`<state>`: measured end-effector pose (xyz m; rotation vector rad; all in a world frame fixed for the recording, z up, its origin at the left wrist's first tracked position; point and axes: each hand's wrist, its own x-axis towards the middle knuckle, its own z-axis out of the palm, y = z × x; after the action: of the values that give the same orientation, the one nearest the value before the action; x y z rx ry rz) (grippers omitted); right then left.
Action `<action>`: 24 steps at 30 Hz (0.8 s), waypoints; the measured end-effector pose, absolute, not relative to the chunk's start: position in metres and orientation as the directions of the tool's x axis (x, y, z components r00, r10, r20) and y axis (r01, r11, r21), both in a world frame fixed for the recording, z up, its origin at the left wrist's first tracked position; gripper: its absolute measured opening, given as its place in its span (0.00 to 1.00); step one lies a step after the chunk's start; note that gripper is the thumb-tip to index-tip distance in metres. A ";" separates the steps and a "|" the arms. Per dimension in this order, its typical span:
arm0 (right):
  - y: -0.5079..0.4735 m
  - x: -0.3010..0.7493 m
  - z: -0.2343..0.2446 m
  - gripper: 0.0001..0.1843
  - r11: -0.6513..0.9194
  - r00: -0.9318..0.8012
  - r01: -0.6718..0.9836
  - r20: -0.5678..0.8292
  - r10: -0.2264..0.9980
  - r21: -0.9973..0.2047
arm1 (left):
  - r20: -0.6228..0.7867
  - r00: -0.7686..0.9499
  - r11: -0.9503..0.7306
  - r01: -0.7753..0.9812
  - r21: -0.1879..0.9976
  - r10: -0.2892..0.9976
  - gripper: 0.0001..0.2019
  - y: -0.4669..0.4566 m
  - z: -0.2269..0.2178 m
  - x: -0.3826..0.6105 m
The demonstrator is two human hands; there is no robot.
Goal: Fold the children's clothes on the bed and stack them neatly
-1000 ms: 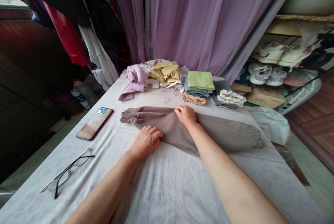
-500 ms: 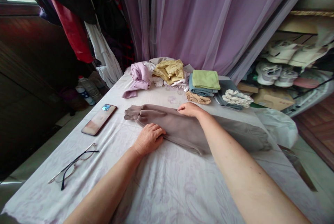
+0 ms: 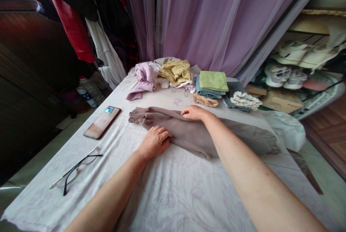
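Note:
Grey-brown trousers (image 3: 189, 133) lie folded lengthwise across the cloth-covered table, with gathered ends at left and right. My left hand (image 3: 156, 140) is closed on their near edge, its fingers curled over the fabric and the fingertips partly hidden. At the far edge my right hand (image 3: 193, 112) pinches the fabric, and its forearm crosses over the trousers, hiding part of them.
To the left lie a phone (image 3: 102, 123) and eyeglasses (image 3: 74, 170). Behind are a lilac garment (image 3: 144, 77), a crumpled yellow garment (image 3: 175, 72), a folded green cloth (image 3: 213, 80) and a white ruffled item (image 3: 245, 100). A purple curtain (image 3: 202, 19) hangs beyond.
My right hand has shifted slightly left along the far edge of the trousers. My left hand stays at the near edge.

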<state>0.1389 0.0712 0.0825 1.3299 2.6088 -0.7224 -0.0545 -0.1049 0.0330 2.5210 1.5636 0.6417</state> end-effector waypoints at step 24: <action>0.077 0.137 0.085 0.11 0.347 -0.449 0.823 -0.142 0.882 -0.449 | 0.279 0.358 -0.426 0.870 0.248 0.891 0.13 -0.100 0.040 -0.083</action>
<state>0.1369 0.0770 0.0846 1.7054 2.6786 -0.7679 -0.0833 -0.0996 0.0401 2.5405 1.6499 0.5796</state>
